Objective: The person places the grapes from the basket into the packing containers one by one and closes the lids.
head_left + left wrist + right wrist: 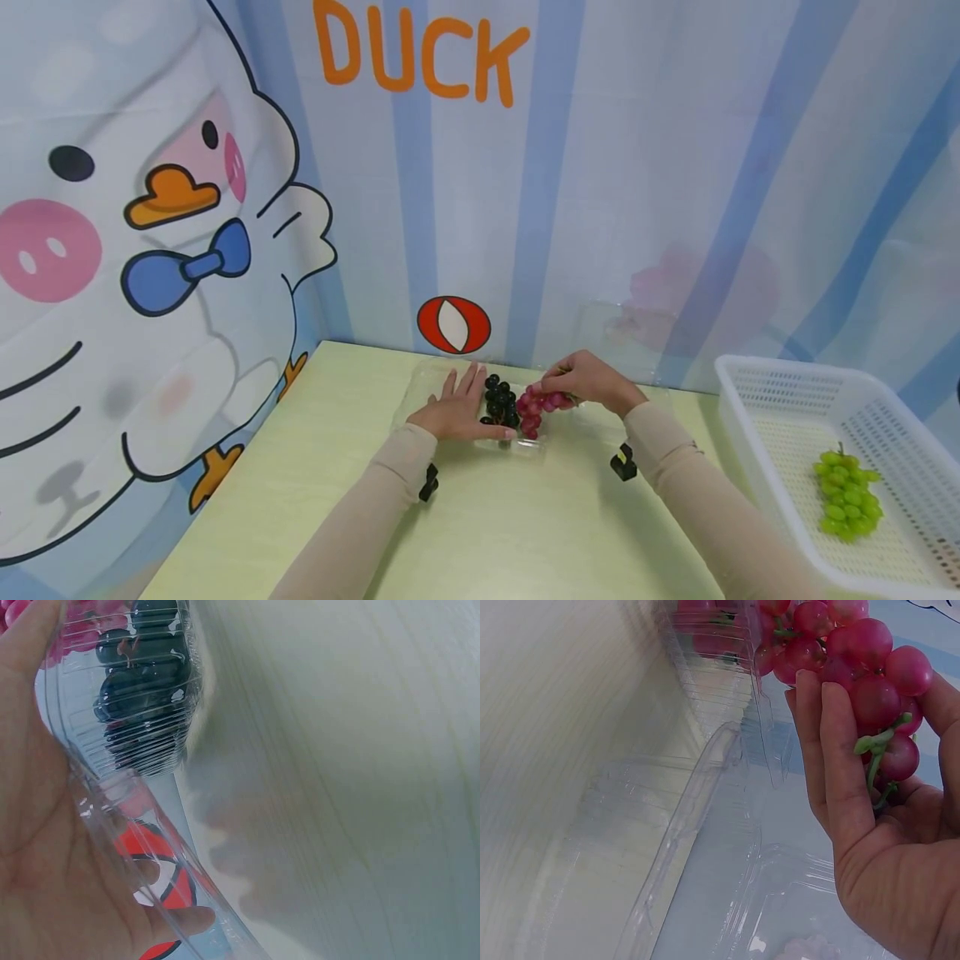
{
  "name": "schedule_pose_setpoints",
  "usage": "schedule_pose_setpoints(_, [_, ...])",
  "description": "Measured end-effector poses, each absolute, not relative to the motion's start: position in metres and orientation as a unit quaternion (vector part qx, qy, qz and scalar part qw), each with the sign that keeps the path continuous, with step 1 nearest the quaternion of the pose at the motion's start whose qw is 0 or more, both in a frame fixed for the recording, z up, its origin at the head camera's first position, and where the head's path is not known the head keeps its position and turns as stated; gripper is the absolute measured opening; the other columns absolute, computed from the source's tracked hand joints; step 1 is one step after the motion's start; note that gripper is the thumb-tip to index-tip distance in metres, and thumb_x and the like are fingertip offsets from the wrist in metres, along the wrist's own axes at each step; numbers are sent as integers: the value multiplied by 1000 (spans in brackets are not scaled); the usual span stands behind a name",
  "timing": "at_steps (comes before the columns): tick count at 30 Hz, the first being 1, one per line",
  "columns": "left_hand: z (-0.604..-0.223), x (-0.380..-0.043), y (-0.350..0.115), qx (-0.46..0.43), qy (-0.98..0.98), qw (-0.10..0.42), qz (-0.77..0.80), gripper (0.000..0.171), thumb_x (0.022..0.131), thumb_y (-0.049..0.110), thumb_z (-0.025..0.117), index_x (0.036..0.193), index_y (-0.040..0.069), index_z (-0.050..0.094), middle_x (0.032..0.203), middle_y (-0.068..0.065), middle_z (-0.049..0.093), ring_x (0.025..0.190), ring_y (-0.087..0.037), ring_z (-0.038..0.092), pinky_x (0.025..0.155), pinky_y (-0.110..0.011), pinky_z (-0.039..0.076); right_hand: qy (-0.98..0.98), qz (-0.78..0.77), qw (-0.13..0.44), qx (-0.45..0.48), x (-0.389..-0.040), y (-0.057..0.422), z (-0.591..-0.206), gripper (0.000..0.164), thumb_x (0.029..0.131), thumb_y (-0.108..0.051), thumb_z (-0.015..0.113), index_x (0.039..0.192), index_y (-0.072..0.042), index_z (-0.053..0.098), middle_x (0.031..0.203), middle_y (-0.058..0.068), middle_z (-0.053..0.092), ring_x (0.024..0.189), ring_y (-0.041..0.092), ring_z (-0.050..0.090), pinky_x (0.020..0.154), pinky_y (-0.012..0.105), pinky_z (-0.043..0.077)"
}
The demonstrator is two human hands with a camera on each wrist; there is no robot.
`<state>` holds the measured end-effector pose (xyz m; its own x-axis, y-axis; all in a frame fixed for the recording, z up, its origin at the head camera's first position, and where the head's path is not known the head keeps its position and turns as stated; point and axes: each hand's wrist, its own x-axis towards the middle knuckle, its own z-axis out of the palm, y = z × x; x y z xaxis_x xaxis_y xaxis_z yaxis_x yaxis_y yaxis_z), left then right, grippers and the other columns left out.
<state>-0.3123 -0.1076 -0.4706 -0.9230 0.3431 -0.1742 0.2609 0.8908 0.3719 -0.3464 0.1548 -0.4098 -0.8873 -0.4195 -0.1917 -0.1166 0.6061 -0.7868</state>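
Note:
A clear plastic clamshell box (529,448) lies near the table's back edge, its lid raised in the right wrist view. Black grapes (499,398) fill its left part, showing through the ribbed wall in the left wrist view. My left hand (454,417) rests on the left side of the box with fingers spread, the thumb lying along the front. A bunch of pink-red grapes (870,667) is held by its green stem end in my right hand (596,382); its lower end hangs into the box, right beside the black grapes.
A white perforated plastic basket (761,442) stands at the right, with a bunch of green grapes (847,496) in it. Behind the pale table (525,533) hangs a striped blue curtain (480,200) with a duck print, which also covers the left side.

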Motion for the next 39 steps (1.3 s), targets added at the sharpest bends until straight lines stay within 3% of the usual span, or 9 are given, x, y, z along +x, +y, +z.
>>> schedule_pose_setpoints(6, [-470, -313, -108, 157, 966, 117, 170, 130, 73, 92, 54, 165, 18, -2, 172, -1, -7, 156, -41, -5, 114, -74, 19, 878, -415, 181, -156, -345, 156, -408, 31, 95, -31, 71, 111, -5, 77, 91, 5, 74, 73, 14, 61, 75, 39, 58])
schedule_pose_setpoints(13, [-469, -312, -108, 157, 965, 117, 173, 129, 74, 91, 55, 165, 18, -2, 172, -2, -6, 156, -41, -4, 114, -74, 19, 881, -411, 182, -149, -346, 157, -406, 30, 94, -34, 74, 110, -9, 77, 87, 5, 74, 71, 15, 62, 78, 47, 57])
schedule_pose_setpoints(23, [-471, -312, -107, 156, 967, 117, 166, 127, 76, 89, 55, 165, 18, -1, 172, -2, -6, 156, -42, -4, 114, -74, 19, 881, -407, 185, -153, -350, 150, -406, 48, 96, -30, 72, 131, 2, 65, 108, 8, 73, 84, 15, 68, 84, 47, 59])
schedule_pose_setpoints(31, [-470, -312, -107, 155, 967, 118, 167, 128, 75, 91, 55, 165, 19, -1, 172, -2, -7, 156, -41, -5, 114, -74, 19, 886, -395, 185, -157, -347, 145, -403, 38, 96, -29, 72, 124, -4, 69, 105, 7, 74, 83, 16, 68, 79, 43, 58])
schedule_pose_setpoints(39, [-470, -312, -107, 156, 966, 116, 168, 127, 76, 89, 56, 165, 18, 0, 172, -3, -6, 156, -41, -4, 113, -74, 20, 896, -393, 160, -133, -350, 141, -403, 39, 94, -30, 74, 122, -3, 70, 103, 7, 74, 80, 15, 67, 78, 41, 59])
